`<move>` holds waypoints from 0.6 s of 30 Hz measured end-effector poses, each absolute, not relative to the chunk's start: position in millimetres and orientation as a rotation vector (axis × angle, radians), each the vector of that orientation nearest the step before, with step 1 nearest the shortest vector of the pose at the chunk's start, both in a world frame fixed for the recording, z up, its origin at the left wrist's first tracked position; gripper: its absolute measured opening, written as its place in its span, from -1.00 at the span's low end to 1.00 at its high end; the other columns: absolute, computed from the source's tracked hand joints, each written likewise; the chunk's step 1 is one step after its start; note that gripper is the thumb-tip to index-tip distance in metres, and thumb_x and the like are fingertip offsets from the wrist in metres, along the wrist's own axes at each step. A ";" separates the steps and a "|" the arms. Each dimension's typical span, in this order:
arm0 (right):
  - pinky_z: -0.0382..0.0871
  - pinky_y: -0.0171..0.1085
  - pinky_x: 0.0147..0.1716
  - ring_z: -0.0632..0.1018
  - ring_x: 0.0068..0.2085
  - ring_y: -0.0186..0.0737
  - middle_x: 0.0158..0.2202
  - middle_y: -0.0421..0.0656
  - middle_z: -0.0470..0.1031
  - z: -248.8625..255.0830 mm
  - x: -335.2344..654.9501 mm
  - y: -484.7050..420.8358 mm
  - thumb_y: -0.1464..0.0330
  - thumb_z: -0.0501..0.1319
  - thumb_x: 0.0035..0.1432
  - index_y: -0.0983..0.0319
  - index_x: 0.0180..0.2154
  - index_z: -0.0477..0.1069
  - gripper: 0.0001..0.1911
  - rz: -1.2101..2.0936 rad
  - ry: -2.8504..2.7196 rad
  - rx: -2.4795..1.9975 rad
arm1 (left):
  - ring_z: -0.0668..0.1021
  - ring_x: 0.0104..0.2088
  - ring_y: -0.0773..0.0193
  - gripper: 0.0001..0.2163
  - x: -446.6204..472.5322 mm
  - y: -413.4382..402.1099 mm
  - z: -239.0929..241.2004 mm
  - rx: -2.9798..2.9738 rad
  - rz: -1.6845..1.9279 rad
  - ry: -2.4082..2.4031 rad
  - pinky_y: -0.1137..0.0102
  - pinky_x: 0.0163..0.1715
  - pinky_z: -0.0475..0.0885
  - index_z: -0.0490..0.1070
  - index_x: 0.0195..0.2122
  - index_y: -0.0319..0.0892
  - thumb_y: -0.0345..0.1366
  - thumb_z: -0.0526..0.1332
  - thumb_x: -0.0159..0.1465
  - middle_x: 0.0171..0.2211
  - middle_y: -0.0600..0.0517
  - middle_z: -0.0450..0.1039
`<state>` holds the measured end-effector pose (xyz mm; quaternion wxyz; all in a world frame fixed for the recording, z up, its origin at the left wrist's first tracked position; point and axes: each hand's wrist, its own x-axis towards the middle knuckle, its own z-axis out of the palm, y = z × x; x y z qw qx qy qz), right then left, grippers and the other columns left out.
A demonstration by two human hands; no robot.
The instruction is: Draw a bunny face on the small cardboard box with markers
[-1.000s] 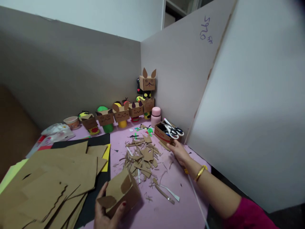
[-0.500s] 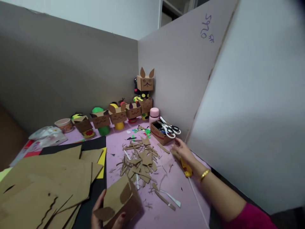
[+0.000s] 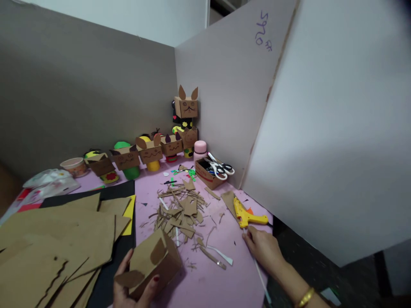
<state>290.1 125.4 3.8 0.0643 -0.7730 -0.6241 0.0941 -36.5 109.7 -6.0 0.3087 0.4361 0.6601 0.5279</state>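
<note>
- The cardboard box [image 3: 165,267] with two ear-shaped pieces is in the left hand [image 3: 125,301], at the near part of the desk [image 3: 208,291], pinched between thumb and fingers.
- The right hand [image 3: 261,246] has its fingers bent, just beside the yellow glue gun [image 3: 243,217] and its thin white rod [image 3: 260,273]; I cannot tell if it grips the rod.
- Beyond the cardboard box lie cardboard scraps [image 3: 181,218]; to its left, cardboard sheets [image 3: 86,231].
- Farther away, scissors [image 3: 220,171] rest on a small open box [image 3: 208,179].
- Behind stand animal-faced figures [image 3: 152,152].
</note>
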 end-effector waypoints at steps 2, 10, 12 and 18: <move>0.33 -0.21 -0.38 0.61 -0.29 -0.02 -0.35 0.02 0.59 5.7 289.7 138.1 0.29 0.09 0.29 0.26 -0.32 0.46 -0.76 0.261 -1.903 -2.376 | 0.42 0.04 -0.25 -0.11 -35.3 108.1 -4.8 1.155 1.416 1.763 -0.13 0.05 0.31 0.03 0.30 -0.16 0.12 0.28 0.00 0.08 -0.22 0.28; 0.48 -0.14 -0.19 0.56 -0.22 -0.23 -0.19 -0.13 0.51 2.1 286.4 169.3 0.21 0.15 0.31 0.29 -0.14 0.42 -0.73 0.224 -1.861 -2.545 | 0.43 0.04 -0.28 -0.09 -32.2 106.9 -4.6 1.124 1.441 1.735 -0.17 0.07 0.26 0.03 0.31 -0.17 0.13 0.28 -0.01 0.05 -0.22 0.33; 0.48 -0.13 -0.18 0.55 -0.19 -0.22 -0.14 -0.12 0.49 1.1 288.0 175.5 0.23 0.16 0.31 0.28 -0.11 0.41 -0.74 0.223 -1.861 -2.550 | 0.43 0.05 -0.26 -0.09 -31.1 106.7 -2.1 1.128 1.441 1.744 -0.13 0.07 0.28 0.03 0.31 -0.18 0.14 0.27 -0.01 0.07 -0.23 0.32; 0.48 -0.12 -0.18 0.55 -0.17 -0.20 -0.10 -0.11 0.48 2.9 299.2 188.0 0.24 0.17 0.30 0.28 -0.07 0.39 -0.73 0.193 -1.868 -2.538 | 0.45 0.03 -0.21 -0.15 -27.0 104.9 2.6 1.175 1.434 1.797 -0.04 0.01 0.36 0.08 0.28 -0.19 0.13 0.25 0.02 0.07 -0.22 0.34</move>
